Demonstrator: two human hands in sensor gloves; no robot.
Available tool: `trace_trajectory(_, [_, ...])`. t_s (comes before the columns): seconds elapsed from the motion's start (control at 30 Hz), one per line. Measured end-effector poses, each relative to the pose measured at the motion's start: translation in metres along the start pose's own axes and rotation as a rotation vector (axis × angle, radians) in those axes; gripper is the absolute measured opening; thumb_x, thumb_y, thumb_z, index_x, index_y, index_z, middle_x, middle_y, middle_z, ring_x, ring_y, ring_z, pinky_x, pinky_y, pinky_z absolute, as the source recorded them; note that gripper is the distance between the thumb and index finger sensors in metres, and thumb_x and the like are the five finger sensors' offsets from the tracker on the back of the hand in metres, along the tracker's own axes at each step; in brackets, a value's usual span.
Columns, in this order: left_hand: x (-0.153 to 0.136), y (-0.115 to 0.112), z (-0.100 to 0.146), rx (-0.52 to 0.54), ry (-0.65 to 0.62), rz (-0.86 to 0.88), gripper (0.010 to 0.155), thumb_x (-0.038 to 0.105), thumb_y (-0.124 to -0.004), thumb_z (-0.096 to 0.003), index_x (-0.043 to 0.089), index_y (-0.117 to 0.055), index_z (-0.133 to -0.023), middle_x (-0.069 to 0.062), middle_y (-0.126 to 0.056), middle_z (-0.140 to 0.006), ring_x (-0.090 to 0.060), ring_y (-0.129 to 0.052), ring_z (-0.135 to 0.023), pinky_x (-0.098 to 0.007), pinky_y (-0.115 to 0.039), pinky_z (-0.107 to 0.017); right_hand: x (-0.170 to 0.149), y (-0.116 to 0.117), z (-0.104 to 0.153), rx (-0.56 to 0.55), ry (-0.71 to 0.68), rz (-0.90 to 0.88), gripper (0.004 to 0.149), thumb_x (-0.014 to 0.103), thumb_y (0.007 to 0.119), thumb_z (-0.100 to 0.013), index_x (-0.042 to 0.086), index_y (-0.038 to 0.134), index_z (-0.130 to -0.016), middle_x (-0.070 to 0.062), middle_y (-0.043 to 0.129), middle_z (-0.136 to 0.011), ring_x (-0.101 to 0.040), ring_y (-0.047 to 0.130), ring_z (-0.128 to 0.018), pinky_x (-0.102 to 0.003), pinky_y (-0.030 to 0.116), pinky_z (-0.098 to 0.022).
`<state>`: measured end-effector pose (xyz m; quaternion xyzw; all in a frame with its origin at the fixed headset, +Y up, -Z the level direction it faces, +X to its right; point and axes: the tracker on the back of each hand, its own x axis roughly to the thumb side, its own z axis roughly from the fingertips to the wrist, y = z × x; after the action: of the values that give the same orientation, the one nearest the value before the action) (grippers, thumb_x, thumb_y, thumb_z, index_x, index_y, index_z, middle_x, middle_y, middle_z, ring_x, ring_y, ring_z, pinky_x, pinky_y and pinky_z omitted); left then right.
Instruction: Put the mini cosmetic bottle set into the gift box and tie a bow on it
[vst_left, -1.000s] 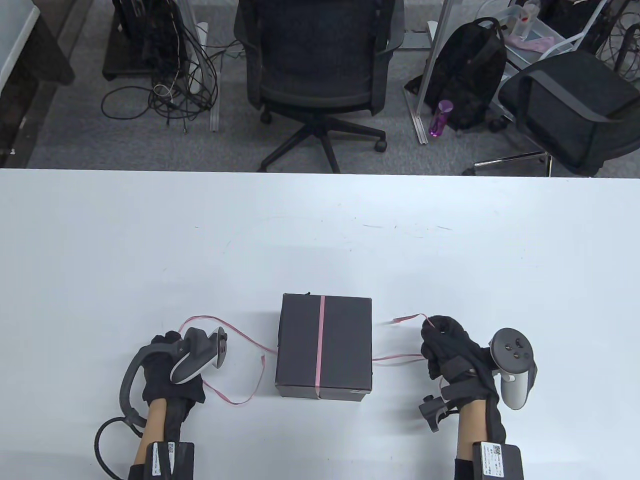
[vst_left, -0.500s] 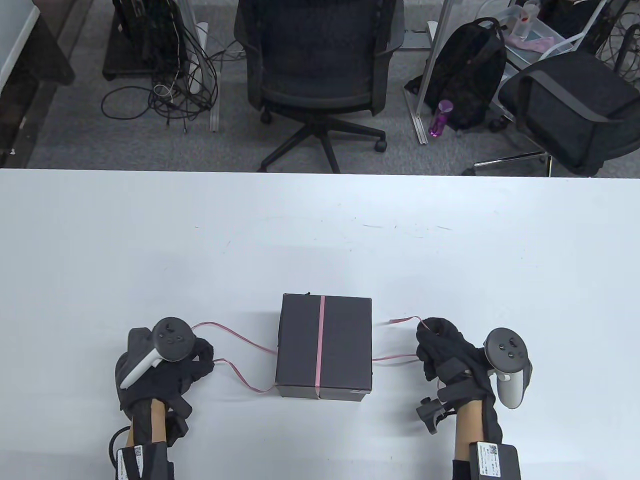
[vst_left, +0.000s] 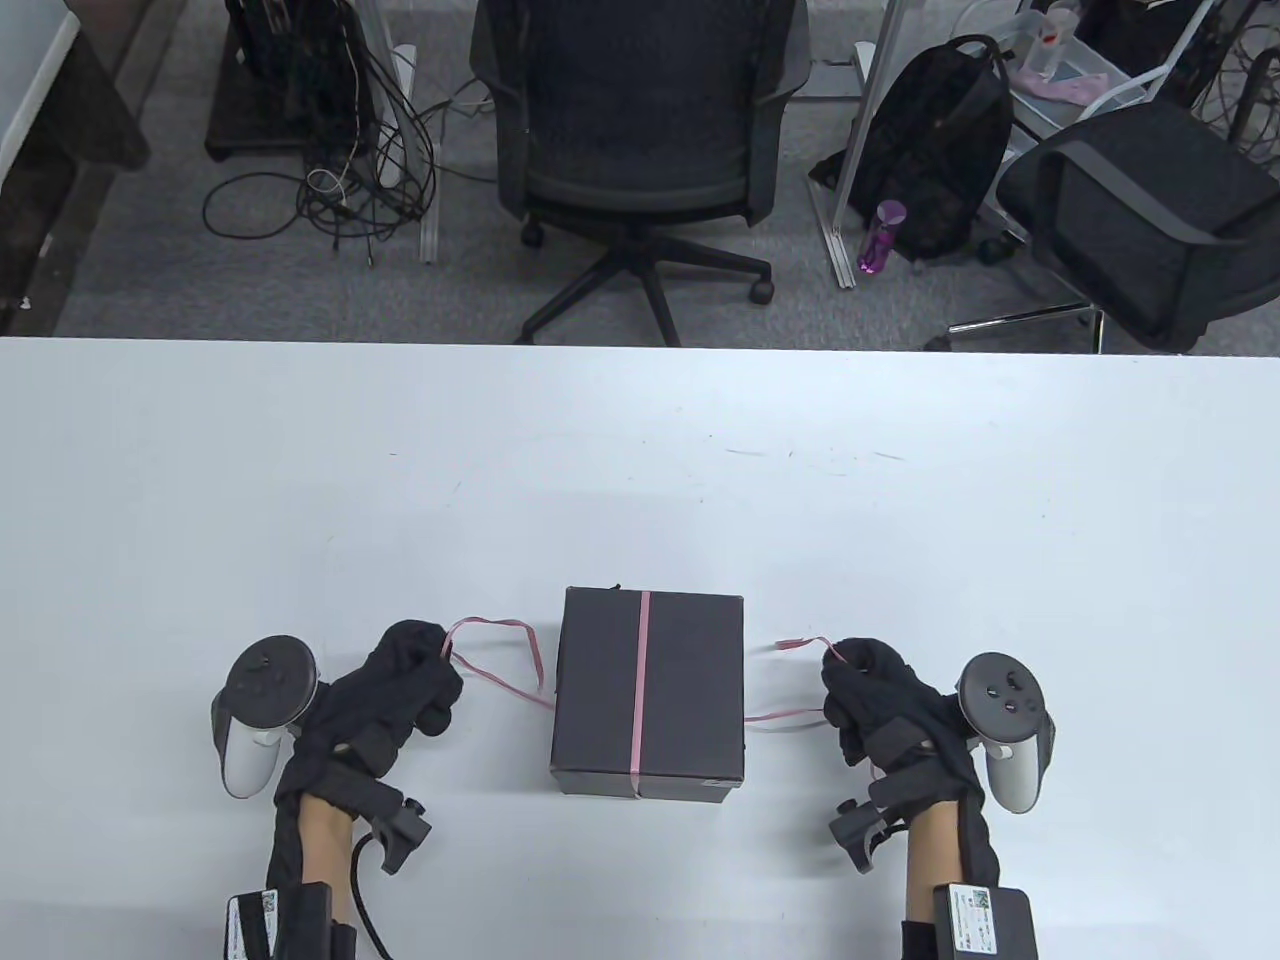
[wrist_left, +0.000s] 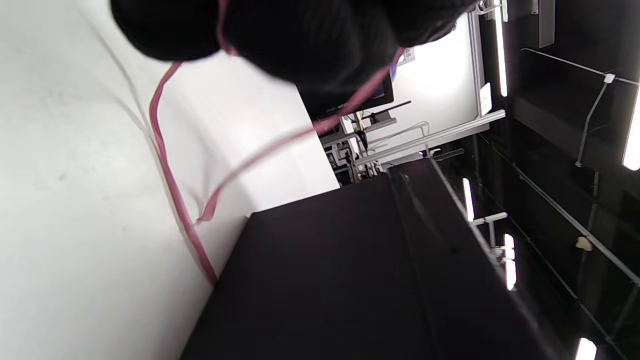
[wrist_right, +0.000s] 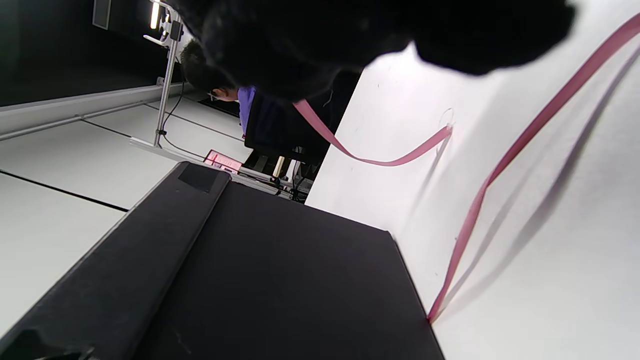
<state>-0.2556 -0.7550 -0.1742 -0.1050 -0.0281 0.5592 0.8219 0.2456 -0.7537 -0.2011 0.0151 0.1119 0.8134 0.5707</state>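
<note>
Gift box: matte black, cuboid, lid closed, contents not visible; stands on white table. Ribbon: thin flat pink band across the box lid, an end trailing out at each side of the box. Left hand: left of the box, fingers curled, pinching the looped ribbon end. Right hand: right of the box, fingers clenched round the other end.

Grey carpet beyond the white table, two black office chairs, tangled cables (possibly under a desk).
</note>
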Motion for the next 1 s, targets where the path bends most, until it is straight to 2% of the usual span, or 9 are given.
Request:
trace_trajectory(0.13, [0.003,-0.003,0.0,0.088,0.077,-0.069,0.049,0.041,-0.067,-0.0605,0.014,-0.061,-0.101,0.009,-0.092,-0.055,-0.003,-0.088,-0.015,-0.031,-0.088,-0.023,0.003,0.002,0.001,0.009,0.041,0.067,0.053,0.025,0.07,-0.061,-0.013,0.058,-0.096,-0.002,0.091,-0.041,-0.008,0.086,-0.016,-0.032,0.085,-0.016])
trace_trajectory(0.27, [0.01,-0.005,0.003,0.15,0.181,-0.113,0.051,0.039,-0.066,-0.0618,0.011,-0.06,-0.104,0.008,-0.093,-0.056,-0.001,-0.088,-0.012,-0.028,-0.087,-0.016,0.016,0.004,0.003,-0.005,0.149,0.376,0.064,0.028,0.066,-0.063,-0.02,0.046,-0.101,-0.002,0.09,-0.039,-0.007,0.085,-0.013,-0.03,0.084,-0.012])
trace_trajectory(0.37, [0.024,-0.005,0.003,0.167,0.158,-0.115,0.048,0.038,-0.066,-0.0624,0.012,-0.062,-0.103,0.007,-0.094,-0.059,-0.001,-0.088,-0.011,-0.028,-0.087,-0.015,0.034,0.005,0.005,0.002,0.134,0.541,0.065,0.023,0.066,-0.063,-0.01,0.036,-0.111,-0.001,0.09,-0.04,-0.007,0.085,-0.014,-0.029,0.085,-0.013])
trace_trajectory(0.43, [0.039,-0.006,0.001,0.197,0.114,-0.095,0.047,0.037,-0.066,-0.0626,0.012,-0.064,-0.103,0.007,-0.094,-0.061,-0.001,-0.088,-0.011,-0.028,-0.086,-0.015,0.048,0.006,0.006,-0.018,0.037,0.472,0.058,0.023,0.067,-0.062,0.001,0.046,-0.112,-0.001,0.091,-0.038,-0.007,0.084,-0.013,-0.03,0.085,-0.013])
trace_trajectory(0.53, [0.076,-0.009,-0.013,0.185,0.042,-0.109,0.046,0.037,-0.067,-0.0624,0.012,-0.067,-0.102,0.005,-0.095,-0.065,-0.002,-0.088,-0.012,-0.028,-0.087,-0.016,0.078,0.017,0.003,0.064,-0.107,0.256,0.047,0.024,0.072,-0.061,0.002,0.069,-0.103,-0.001,0.091,-0.035,-0.008,0.084,-0.011,-0.031,0.084,-0.011])
trace_trajectory(0.67, [0.133,-0.018,-0.028,0.206,-0.067,-0.186,0.046,0.036,-0.067,-0.0617,0.015,-0.068,-0.102,0.003,-0.095,-0.074,-0.002,-0.09,-0.015,-0.028,-0.087,-0.017,0.113,0.032,-0.001,0.14,-0.219,0.245,0.045,0.03,0.073,-0.062,0.005,0.076,-0.098,0.001,0.091,-0.034,-0.007,0.084,-0.011,-0.029,0.084,-0.011])
trace_trajectory(0.87, [0.193,-0.042,-0.036,0.189,-0.309,-0.21,0.044,0.035,-0.066,-0.0608,0.022,-0.064,-0.103,0.005,-0.09,-0.088,-0.003,-0.091,-0.02,-0.028,-0.087,-0.022,0.144,0.063,-0.015,0.367,-0.273,0.121,0.067,0.05,0.049,-0.06,0.003,0.078,-0.098,0.001,0.09,-0.034,-0.007,0.083,-0.012,-0.029,0.083,-0.011])
trace_trajectory(0.93, [0.207,-0.056,-0.033,0.112,-0.426,-0.248,0.044,0.036,-0.066,-0.0603,0.027,-0.063,-0.103,0.008,-0.088,-0.092,-0.004,-0.093,-0.023,-0.028,-0.087,-0.023,0.148,0.073,-0.022,0.47,-0.255,0.048,0.081,0.057,0.044,-0.052,0.001,0.069,-0.105,0.0,0.09,-0.036,-0.008,0.083,-0.013,-0.03,0.083,-0.012])
trace_trajectory(1.0, [0.211,-0.067,-0.027,0.038,-0.507,-0.295,0.044,0.036,-0.066,-0.06,0.031,-0.062,-0.103,0.011,-0.086,-0.094,-0.004,-0.094,-0.025,-0.027,-0.087,-0.025,0.15,0.076,-0.026,0.482,-0.252,-0.012,0.092,0.061,0.041,-0.048,-0.005,0.056,-0.111,0.0,0.09,-0.037,-0.007,0.083,-0.013,-0.029,0.083,-0.013])
